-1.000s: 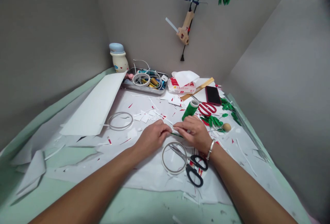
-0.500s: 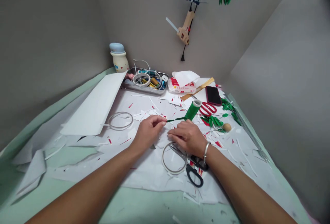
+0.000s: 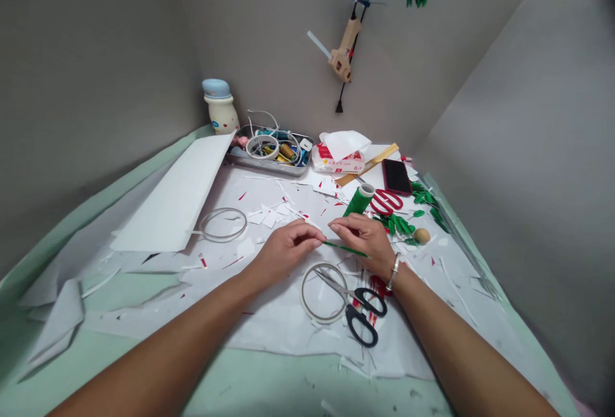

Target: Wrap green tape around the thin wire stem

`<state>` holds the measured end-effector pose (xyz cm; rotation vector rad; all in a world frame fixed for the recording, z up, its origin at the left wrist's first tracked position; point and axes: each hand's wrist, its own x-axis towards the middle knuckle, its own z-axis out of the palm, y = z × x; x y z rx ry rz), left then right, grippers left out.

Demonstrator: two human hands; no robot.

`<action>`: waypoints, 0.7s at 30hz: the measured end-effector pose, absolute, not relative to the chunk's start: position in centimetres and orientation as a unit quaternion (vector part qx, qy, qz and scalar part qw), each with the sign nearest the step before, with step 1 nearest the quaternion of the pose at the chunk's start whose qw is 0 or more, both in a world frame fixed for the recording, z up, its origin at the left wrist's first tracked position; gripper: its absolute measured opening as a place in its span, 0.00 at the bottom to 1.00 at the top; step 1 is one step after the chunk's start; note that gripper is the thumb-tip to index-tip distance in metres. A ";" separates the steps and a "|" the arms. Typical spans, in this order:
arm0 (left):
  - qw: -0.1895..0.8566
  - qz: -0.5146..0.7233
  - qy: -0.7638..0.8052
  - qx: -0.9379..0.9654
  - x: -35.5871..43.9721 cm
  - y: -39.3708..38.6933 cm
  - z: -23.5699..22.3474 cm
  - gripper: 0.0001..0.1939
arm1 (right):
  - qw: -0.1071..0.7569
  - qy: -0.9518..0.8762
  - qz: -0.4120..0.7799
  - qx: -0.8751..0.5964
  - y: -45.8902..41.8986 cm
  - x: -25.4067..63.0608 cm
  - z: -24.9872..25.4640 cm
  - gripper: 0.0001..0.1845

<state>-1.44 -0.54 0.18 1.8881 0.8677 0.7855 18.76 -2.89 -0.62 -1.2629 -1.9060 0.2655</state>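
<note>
My left hand (image 3: 291,244) pinches one end of a thin dark-green strip (image 3: 346,249) between thumb and fingertips. The strip slants rightward, passing just below the fingers of my right hand (image 3: 365,237). That hand is closed with curled fingers, a bracelet (image 3: 394,271) on its wrist; whatever its fingertips hold is too small to make out. A green spool (image 3: 356,202) with a white core leans right behind it. Below the hands, black-handled scissors (image 3: 358,314) lie partly across a pale ring (image 3: 307,307) on the paper.
At the back are a metal tray (image 3: 269,166) of tapes and spools, a tissue pack (image 3: 339,159) and a phone (image 3: 396,177). Green leaf pieces (image 3: 396,225) and a wooden ball (image 3: 422,236) lie right. White card (image 3: 177,193) and a wire coil (image 3: 223,237) lie left. A glue gun (image 3: 343,55) hangs above.
My right hand has shifted right and turned, showing more of the scissors. The green strip's free end swung from beside the spool down toward me. My left hand moved slightly right and nearer.
</note>
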 end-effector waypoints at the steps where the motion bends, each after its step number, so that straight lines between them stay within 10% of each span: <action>1: 0.478 0.327 0.362 0.731 -1.4 -0.5 0.3 0.09 | 0.400 -0.759 0.105 -0.503 -2.9 18.7 -0.7 0.11; 9: 0.450 0.376 0.481 0.651 -1.3 0.1 0.1 0.11 | 0.261 -0.858 -0.021 -0.441 -4.1 16.5 -0.6 0.10; 21: 0.223 0.329 0.426 0.813 -1.5 -0.8 -0.4 0.11 | 0.333 -0.823 0.014 -0.459 -4.0 17.8 0.2 0.11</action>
